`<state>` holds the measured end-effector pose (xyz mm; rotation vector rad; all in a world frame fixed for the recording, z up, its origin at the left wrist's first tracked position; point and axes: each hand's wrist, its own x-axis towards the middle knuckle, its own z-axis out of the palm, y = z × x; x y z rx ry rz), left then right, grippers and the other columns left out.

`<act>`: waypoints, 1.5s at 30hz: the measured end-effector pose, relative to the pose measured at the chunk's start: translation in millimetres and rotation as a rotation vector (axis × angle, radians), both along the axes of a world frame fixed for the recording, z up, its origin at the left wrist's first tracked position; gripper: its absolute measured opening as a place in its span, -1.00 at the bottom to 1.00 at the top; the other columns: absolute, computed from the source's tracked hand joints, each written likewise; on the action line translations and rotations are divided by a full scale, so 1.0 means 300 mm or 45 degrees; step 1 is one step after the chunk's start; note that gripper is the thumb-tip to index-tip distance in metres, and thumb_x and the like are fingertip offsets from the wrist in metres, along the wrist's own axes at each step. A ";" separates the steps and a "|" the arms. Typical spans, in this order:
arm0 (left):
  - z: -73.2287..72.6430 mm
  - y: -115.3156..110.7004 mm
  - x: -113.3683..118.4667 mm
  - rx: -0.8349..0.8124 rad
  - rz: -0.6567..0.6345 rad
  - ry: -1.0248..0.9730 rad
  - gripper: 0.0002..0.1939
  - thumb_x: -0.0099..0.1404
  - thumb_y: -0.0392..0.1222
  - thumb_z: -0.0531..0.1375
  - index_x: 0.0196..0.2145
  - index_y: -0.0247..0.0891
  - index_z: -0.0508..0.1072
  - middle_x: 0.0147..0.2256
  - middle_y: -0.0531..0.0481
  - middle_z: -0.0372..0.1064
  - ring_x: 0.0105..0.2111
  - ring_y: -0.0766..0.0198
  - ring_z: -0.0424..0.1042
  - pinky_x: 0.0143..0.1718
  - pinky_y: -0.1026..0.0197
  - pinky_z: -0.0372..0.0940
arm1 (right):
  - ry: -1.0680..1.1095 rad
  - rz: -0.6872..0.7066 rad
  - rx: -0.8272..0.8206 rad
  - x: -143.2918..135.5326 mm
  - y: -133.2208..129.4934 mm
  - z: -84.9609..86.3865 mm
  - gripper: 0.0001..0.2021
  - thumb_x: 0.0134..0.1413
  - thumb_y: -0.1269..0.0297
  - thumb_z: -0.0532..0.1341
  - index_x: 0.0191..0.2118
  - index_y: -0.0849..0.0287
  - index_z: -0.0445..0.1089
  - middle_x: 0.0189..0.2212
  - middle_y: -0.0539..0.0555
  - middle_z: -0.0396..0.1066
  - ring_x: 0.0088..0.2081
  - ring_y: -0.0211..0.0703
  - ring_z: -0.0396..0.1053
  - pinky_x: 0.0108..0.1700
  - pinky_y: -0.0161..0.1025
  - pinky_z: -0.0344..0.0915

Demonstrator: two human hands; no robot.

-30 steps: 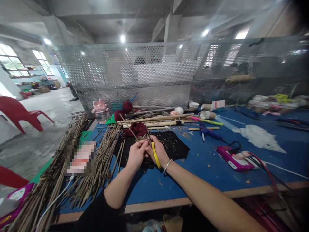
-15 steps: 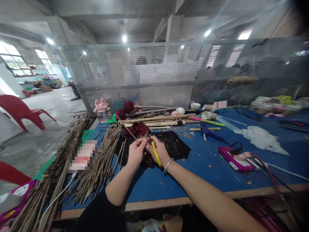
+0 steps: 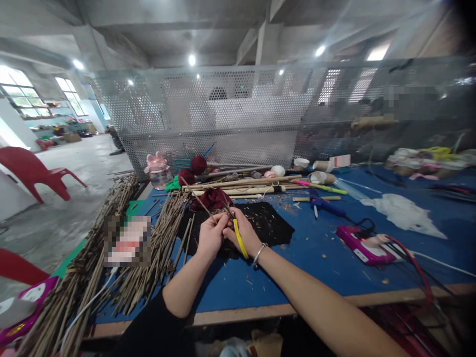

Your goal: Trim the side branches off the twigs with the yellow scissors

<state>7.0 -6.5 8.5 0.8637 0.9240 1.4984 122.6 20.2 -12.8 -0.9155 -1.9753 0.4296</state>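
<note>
My left hand [image 3: 210,235] pinches a thin brown stick [image 3: 198,197] that slants up to the left. Yellow-handled scissors [image 3: 240,239] are in my right hand [image 3: 245,233], their blades pointing up and left near my left fingertips. The two hands meet over a black cloth [image 3: 275,223] strewn with small chips. Just behind them lies a dark red cloth [image 3: 213,199]. To the left, a spread of cut sticks [image 3: 148,258] rests on the blue tabletop [image 3: 238,287]. Exactly where the blades end is hard to make out.
Long twigs [image 3: 80,258] lie along the table's left side. A blue glue gun [image 3: 323,204], a magenta power box [image 3: 362,248] with cables and a white plastic bag [image 3: 405,215] are on the right. Behind the table stands a perforated metal screen [image 3: 230,114].
The scissors and my right fingers have shifted slightly, with the blades looking more parted. My left hand stays almost in place, still on the stick.
</note>
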 end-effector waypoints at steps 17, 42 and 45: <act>0.000 0.005 -0.007 -0.032 0.031 0.086 -0.61 -0.05 0.01 0.29 -0.37 -0.39 0.47 -0.61 0.10 0.30 -0.71 0.55 0.11 -0.69 0.44 0.02 | 0.071 -0.036 -0.072 0.003 -0.013 0.015 -0.60 -0.02 0.05 0.20 -0.12 0.19 0.24 -0.38 0.06 0.36 -0.41 -0.21 0.30 -0.35 -0.34 0.24; -0.005 0.011 -0.007 0.010 0.133 0.058 -0.64 -0.08 -0.10 0.32 -0.32 -0.37 0.49 -0.41 -0.05 0.45 -0.53 0.42 0.33 -0.46 0.36 0.24 | -0.053 -0.129 0.040 0.008 0.015 -0.005 -0.47 -0.01 0.02 0.15 0.01 0.24 0.10 -0.11 0.25 0.26 -0.07 0.02 0.23 -0.05 -0.06 0.21; -0.002 0.010 -0.008 0.006 0.146 0.064 -0.64 -0.10 -0.10 0.33 -0.34 -0.37 0.48 -0.44 -0.03 0.44 -0.55 0.43 0.33 -0.45 0.35 0.25 | -0.065 -0.079 0.048 0.005 0.013 -0.005 -0.45 -0.03 0.00 0.16 0.02 0.24 0.10 -0.09 0.26 0.25 -0.04 0.03 0.21 -0.02 -0.03 0.19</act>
